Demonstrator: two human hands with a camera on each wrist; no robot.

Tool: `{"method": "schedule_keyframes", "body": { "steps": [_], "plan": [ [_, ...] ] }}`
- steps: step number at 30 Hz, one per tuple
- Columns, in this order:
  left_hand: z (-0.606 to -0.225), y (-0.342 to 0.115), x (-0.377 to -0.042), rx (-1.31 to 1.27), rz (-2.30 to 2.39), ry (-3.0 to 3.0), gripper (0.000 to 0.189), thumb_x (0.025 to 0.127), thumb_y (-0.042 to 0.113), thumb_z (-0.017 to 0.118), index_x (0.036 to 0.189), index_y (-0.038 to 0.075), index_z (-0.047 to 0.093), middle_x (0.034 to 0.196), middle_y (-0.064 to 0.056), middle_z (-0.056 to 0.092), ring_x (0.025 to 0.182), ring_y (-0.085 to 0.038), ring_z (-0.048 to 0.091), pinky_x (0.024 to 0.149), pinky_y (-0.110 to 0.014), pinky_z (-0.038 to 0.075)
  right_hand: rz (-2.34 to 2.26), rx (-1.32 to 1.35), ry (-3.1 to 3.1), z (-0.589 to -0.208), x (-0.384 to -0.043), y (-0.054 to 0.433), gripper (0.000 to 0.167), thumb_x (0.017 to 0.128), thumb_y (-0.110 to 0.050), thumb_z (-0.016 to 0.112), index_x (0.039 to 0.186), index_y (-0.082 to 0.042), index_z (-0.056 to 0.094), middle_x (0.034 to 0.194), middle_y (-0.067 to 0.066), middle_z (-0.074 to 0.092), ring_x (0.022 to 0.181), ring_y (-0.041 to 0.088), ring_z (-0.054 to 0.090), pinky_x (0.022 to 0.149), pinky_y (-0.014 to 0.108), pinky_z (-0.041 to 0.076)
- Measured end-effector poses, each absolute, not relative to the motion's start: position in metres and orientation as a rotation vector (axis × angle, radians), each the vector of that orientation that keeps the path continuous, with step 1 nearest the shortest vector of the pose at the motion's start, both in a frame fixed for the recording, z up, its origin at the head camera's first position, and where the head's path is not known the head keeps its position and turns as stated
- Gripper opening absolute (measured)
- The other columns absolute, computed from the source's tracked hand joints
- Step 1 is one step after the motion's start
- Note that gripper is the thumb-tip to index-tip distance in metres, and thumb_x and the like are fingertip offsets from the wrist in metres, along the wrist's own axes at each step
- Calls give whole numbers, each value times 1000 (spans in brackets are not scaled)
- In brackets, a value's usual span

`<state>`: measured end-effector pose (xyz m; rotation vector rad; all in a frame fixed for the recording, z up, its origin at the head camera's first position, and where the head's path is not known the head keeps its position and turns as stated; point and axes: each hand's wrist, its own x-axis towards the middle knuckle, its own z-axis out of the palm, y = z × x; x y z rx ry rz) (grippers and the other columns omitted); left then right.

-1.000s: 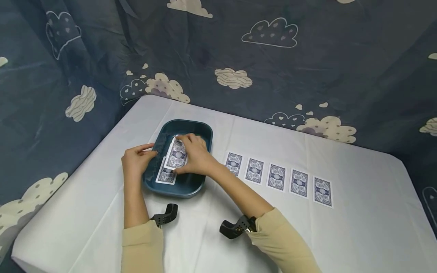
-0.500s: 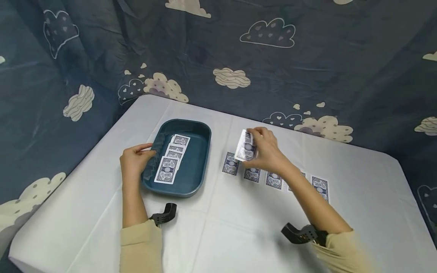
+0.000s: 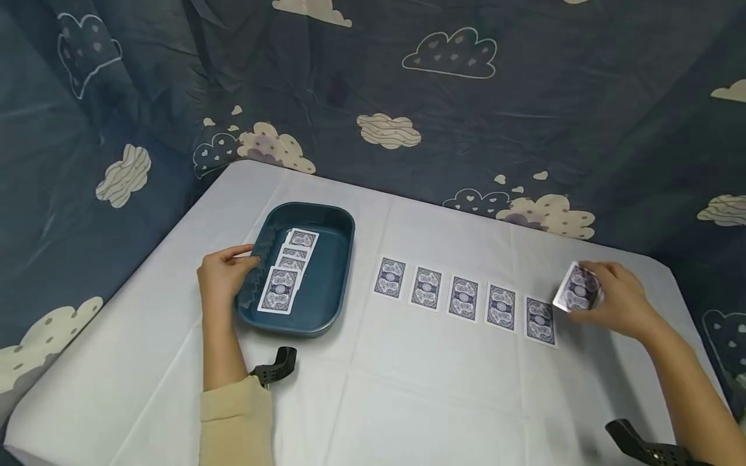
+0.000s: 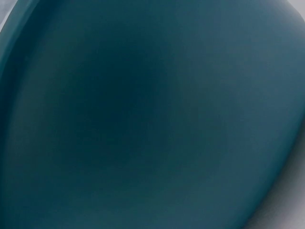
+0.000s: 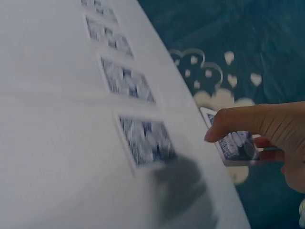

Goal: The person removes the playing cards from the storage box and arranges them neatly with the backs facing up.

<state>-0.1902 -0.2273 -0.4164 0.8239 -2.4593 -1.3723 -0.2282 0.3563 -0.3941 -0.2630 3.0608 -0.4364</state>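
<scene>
My right hand [image 3: 620, 301] holds a blue-and-white patterned playing card [image 3: 579, 289] by its edges, thumb on one side and fingers on the other. The card is tilted above the white table, just right of the row's last face-down card [image 3: 540, 321]. The right wrist view shows the same held card [image 5: 238, 145] under the thumb. At the left, my left hand [image 3: 224, 275] pinches the near-left rim of a dark teal tray [image 3: 326, 285]. Inside the tray, several face-down cards [image 3: 280, 289] lie overlapping in a slanted column. The left wrist view shows only the tray's blurred surface [image 4: 152, 114].
Several face-down cards [image 3: 427, 288] lie spaced out in a slanting row between the tray and my right hand. The white-covered table [image 3: 408, 388] ends at a dark cloud-patterned cloth [image 3: 326, 77] behind and at the left.
My right hand has lifted the card out of the tray and carried it right, over the row, to beyond its right end. My left hand has stayed at the tray's rim.
</scene>
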Motion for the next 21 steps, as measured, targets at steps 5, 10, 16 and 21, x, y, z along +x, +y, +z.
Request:
{"method": "schedule_keyframes", "body": {
  "steps": [5, 10, 16, 21],
  "plan": [
    [-416, -227, -190, 831, -1382, -2453, 36, 80, 24, 67, 114, 12, 67, 107, -16, 67, 98, -28, 62, 83, -38, 44, -280, -415, 2973, -418, -214, 382, 94, 52, -23, 85, 127, 9, 40, 119, 38, 38, 103, 55, 36, 83, 67, 32],
    [-417, -226, -191, 830, -1392, -2455, 36, 80, 24, 67, 114, 12, 67, 107, -15, 67, 98, -27, 62, 80, -33, 43, -228, -452, 2919, -430, -203, 389, 94, 47, -26, 87, 124, 8, 43, 118, 37, 42, 101, 54, 41, 81, 66, 36],
    [-417, -227, -191, 818, -1385, -2443, 35, 80, 23, 67, 113, 12, 68, 106, -17, 67, 97, -28, 63, 78, -33, 43, -315, -408, 2845, -436, -200, 393, 98, 50, -24, 86, 130, 5, 37, 124, 36, 32, 107, 55, 33, 82, 69, 33],
    [-417, -227, -192, 830, -1396, -2441, 36, 79, 24, 67, 113, 12, 68, 106, -15, 68, 97, -27, 63, 80, -32, 43, -370, -383, 2798, -442, -202, 396, 98, 53, -21, 84, 133, 4, 35, 127, 37, 27, 109, 56, 29, 82, 71, 31]
  ]
}}
